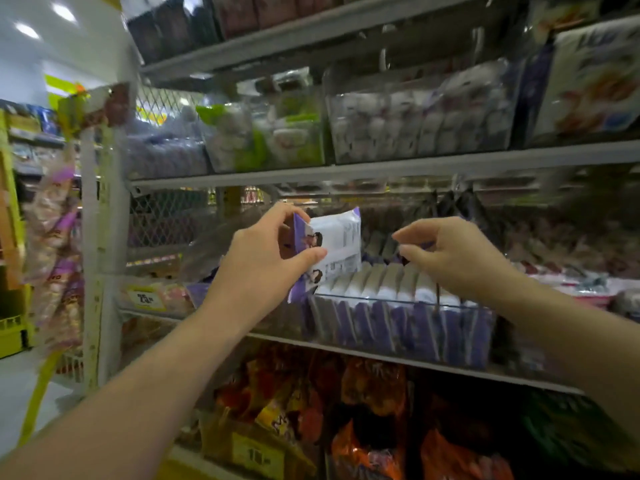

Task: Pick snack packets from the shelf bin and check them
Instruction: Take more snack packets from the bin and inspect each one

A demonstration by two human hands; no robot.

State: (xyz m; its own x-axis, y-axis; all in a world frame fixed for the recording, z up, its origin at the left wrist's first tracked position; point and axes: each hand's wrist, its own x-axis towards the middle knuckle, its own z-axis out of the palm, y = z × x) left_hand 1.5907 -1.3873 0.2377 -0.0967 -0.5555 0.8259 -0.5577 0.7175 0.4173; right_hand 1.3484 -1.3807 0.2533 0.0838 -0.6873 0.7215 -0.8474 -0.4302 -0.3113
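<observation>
The left hand [258,258] is closed on a packet [337,244], which is pinched at its left edge between the thumb below and the curled fingers above. The packet is white with purple trim and is held upright, lifted above the left end of the bin [381,298], with its lower corner close to the bin's rim. The right hand [457,258] is held over the row [381,282] of like packets standing in the bin, its fingers curled and its thumb and forefinger brought close together. A bit of purple is seen between them, but whether anything is actually gripped cannot be told. The row is packed on edge, white tops up, with purple seen through the bin's clear front wall. The bin is set on a grey shelf [346,346]. Orange and red bags [374,386] are stacked below that shelf. Clear tubs [415,112] of blurred pale goods are placed on the shelf above. A yellow price tag [145,298] is fixed left of the bin, and strips [55,244] of packets are hung at the far left
</observation>
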